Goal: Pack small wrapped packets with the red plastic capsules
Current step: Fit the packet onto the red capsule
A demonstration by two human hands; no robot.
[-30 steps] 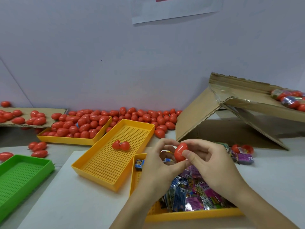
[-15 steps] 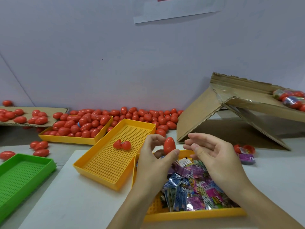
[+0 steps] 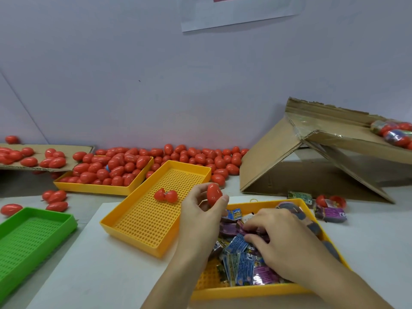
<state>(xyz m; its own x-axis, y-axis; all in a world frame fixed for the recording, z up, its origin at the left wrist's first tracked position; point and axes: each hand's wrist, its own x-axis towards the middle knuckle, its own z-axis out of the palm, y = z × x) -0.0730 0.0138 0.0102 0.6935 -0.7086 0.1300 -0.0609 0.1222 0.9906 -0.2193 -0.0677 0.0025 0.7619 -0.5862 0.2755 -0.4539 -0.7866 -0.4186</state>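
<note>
Packets point(image 3: 242, 264) in blue and purple wrappers fill the nearest yellow tray point(image 3: 245, 292), and I see my right hand point(image 3: 281, 239) lying among them, fingers curled down into the pile; I cannot tell whether they pinch one. My left hand point(image 3: 198, 216) holds a closed red capsule point(image 3: 214, 194) between thumb and fingertips above that tray's far left corner, its long axis near upright, narrow end up. Left of it lies a second yellow tray point(image 3: 142, 237) with an opened capsule point(image 3: 166, 195) inside, on a white table point(image 3: 100, 273). A green tray point(image 3: 26, 241) sits at the left. Farther off, loose capsules point(image 3: 196, 157) line a pale wall point(image 3: 133, 74), beside a tipped cardboard box point(image 3: 278, 157).
</note>
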